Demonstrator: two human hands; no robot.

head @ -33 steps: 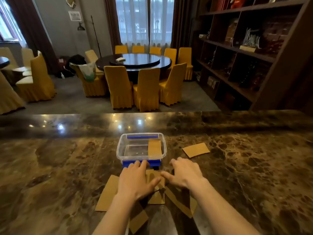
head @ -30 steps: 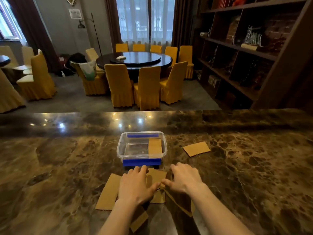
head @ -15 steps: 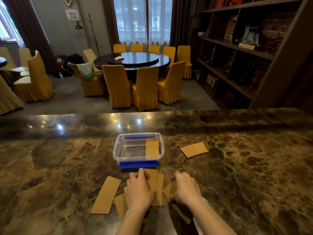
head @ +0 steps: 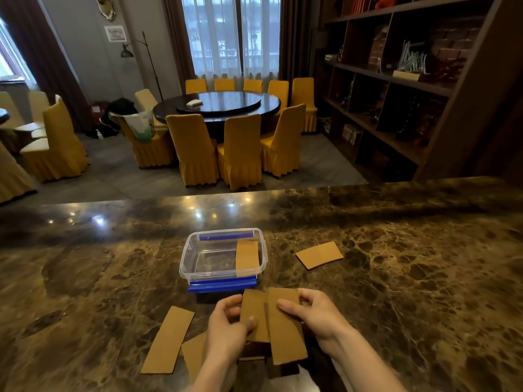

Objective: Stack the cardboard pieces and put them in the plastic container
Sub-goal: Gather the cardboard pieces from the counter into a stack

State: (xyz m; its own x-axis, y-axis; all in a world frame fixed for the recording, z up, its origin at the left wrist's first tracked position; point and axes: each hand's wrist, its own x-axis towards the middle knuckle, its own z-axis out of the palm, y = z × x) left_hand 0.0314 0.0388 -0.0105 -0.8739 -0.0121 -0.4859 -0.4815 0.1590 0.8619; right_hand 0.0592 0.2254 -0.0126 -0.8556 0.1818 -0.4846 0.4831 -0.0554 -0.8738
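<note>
A clear plastic container [head: 184, 257] with blue clips stands on the marble counter, and one cardboard strip [head: 247, 254] leans inside it on the right. Just in front of it, my left hand [head: 226, 329] and my right hand [head: 319, 318] each grip a brown cardboard piece [head: 284, 329], lifted off the counter and held side by side, partly overlapping. A long strip [head: 168, 339] lies flat to the left of my hands. Another piece [head: 194, 353] shows under my left wrist. A further piece [head: 319, 254] lies to the right of the container.
The dark marble counter [head: 424, 278] stretches wide to both sides, with its far edge behind the container. Beyond it are a round dining table [head: 218, 104] with yellow chairs and a dark bookshelf [head: 410, 80] at the right.
My hands were pressed flat on the cardboard pieces, drawing them together. Now they have closed on pieces and raised them off the counter in front of the container.
</note>
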